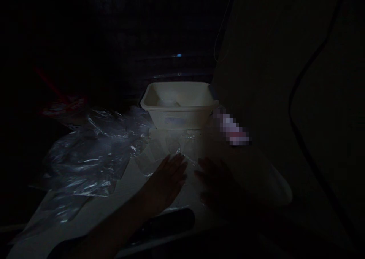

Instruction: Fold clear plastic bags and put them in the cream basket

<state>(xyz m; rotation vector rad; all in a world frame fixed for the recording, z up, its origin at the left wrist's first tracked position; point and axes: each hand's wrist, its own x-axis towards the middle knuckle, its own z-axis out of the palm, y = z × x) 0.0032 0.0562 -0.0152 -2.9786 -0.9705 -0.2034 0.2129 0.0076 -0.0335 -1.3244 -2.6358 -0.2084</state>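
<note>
In dim light, my left hand (pixel 168 181) is stretched out low over the pale tabletop, its fingers extended and nothing visible in them. To its right my right hand (pixel 218 181) is very dark, with fingers apart; I see nothing held there. Just beyond the fingertips lie several small clear plastic pieces (pixel 155 150), their kind hard to make out. Whether either hand touches them I cannot tell. A long dark object with a rounded end (pixel 176 221) rests at the near edge, below my left hand. Behind the plastic pieces stands a cream plastic tub (pixel 179 118) with something pale inside.
Crumpled clear plastic bags (pixel 88 160) cover the table's left side. Farther left is a red-topped cup (pixel 64 105) with a red straw. A pixelated pink and white item (pixel 234 131) lies right of the tub. A dark cable (pixel 293 95) hangs at the right.
</note>
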